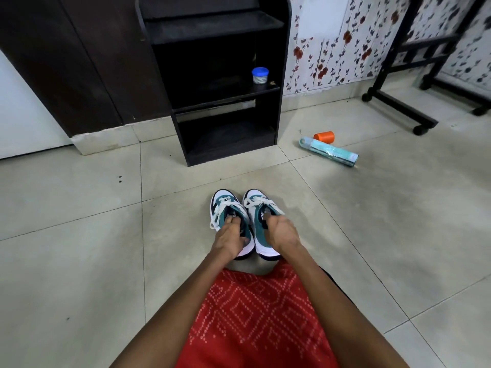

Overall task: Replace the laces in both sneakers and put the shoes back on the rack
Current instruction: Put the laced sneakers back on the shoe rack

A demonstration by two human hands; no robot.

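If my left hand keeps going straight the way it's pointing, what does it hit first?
Carrying its sneaker, the left hand points over bare floor toward the black rack; probably its bottom shelf comes first, though depth is unclear.

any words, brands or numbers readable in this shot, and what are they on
No text can be read anywhere in this view.
teal package on the floor: any print is too blurred to read.
blue-lidded jar on the rack: its label is too small to read.
left sneaker and right sneaker, gripped by the left hand and right hand: no brand mark legible.
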